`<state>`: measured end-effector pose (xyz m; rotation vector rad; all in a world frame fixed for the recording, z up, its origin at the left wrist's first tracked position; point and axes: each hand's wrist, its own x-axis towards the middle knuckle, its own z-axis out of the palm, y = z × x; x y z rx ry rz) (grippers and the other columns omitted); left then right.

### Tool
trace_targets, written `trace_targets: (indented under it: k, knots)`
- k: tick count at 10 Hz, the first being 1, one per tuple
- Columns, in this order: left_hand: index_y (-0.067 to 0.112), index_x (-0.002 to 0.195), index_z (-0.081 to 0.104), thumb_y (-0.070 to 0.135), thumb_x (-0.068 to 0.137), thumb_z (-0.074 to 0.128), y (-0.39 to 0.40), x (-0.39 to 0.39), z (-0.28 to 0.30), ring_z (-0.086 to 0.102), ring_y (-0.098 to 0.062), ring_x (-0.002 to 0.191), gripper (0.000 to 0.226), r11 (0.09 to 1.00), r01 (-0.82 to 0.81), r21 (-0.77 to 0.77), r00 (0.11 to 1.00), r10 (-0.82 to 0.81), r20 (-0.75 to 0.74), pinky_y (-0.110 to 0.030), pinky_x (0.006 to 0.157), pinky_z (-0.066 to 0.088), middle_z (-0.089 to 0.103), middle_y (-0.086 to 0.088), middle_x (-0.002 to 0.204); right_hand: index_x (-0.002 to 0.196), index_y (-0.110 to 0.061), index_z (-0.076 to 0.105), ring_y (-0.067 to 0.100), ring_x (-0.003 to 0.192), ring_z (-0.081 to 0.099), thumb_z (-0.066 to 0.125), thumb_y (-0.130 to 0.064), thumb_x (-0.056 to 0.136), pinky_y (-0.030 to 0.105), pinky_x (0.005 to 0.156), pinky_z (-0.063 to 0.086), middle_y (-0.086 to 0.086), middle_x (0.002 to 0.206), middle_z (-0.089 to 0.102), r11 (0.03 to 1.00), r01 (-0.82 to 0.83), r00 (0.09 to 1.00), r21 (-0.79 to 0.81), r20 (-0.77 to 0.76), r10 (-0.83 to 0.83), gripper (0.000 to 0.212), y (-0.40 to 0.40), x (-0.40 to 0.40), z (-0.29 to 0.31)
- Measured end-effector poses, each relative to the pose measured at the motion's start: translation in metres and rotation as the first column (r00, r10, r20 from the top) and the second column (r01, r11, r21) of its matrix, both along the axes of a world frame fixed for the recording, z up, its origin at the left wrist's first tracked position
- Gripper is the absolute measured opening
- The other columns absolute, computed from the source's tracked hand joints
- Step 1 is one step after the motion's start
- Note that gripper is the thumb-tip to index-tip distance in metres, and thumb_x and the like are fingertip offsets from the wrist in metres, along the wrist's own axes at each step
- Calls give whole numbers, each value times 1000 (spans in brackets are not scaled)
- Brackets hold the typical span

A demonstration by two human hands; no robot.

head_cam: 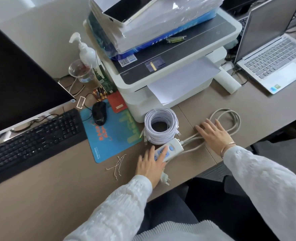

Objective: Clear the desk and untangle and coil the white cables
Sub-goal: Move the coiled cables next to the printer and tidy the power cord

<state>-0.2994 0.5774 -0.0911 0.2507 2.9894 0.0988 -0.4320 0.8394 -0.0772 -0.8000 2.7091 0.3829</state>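
Head view shows both hands flat with straight fingers near the desk's front edge: the left hand presses the power strip, the right hand rests on its loose cord loops. Just behind the strip, touching it, sits the finished white cable coil. To coil well, I would pin the strip and gather the loops evenly, without twisting.

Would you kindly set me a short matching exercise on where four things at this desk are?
Things:
1. power strip
2. computer mouse
3. coiled white cable
4. sheet of paper

Places:
A. on the blue mouse pad
B. under the left hand
C. in the printer output tray
D. standing before the printer

Pairs: 1-B, 2-A, 3-D, 4-C
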Motion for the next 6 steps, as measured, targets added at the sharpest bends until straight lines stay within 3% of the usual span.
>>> trace_targets:
  k: [1,2,3,4,5,6]
  knots:
    - [31,147,26,39,77,73,1,6,-4,62,-30,98,85,999,-29,34,999,28,32,-47,74,51,57,-14,122,154,-17,5,32,148,1,45,-4,88,52,119,5,13,159,7,998,63,990,22,128,-66,78,-5,-1,3]
    - [31,151,14,48,86,48,0,6,-4,54,-33,115,76,999,-32,38,998,30,51,-55,93,43,50,-16,134,153,-22,-5,27,148,-9,44,-9,86,51,119,0,7,161,-7,992,122,966,44,224,-129,84,-9,1,10]
    - [28,154,-3,70,81,23,0,8,-2,23,-36,143,89,1000,3,-19,994,-1,106,-63,113,2,19,-18,158,153,-23,-9,23,148,-14,39,-14,88,52,118,-4,2,161,-12,975,220,941,27,258,-219,81,-10,7,11]
    - [15,152,15,72,79,41,6,13,-6,33,-31,141,96,999,-19,-30,999,20,34,-63,113,12,32,-15,154,153,-20,-10,21,147,-16,33,-14,89,53,118,-6,1,161,-14,953,302,927,21,226,-299,78,-13,15,11]
    - [15,146,29,52,75,71,4,18,-9,47,-26,133,90,1000,-10,14,997,11,-75,-60,107,35,48,-11,145,153,-14,-9,22,147,-17,31,-11,89,52,118,-7,2,161,-14,920,391,906,-19,181,-382,75,-16,21,10]
    - [17,146,28,38,74,76,2,16,-12,50,-25,131,89,998,-15,58,995,20,-95,-55,104,40,49,-11,144,152,-11,-9,23,147,-16,34,-8,89,52,118,-5,3,161,-12,889,450,889,-84,136,-437,77,-20,28,6]
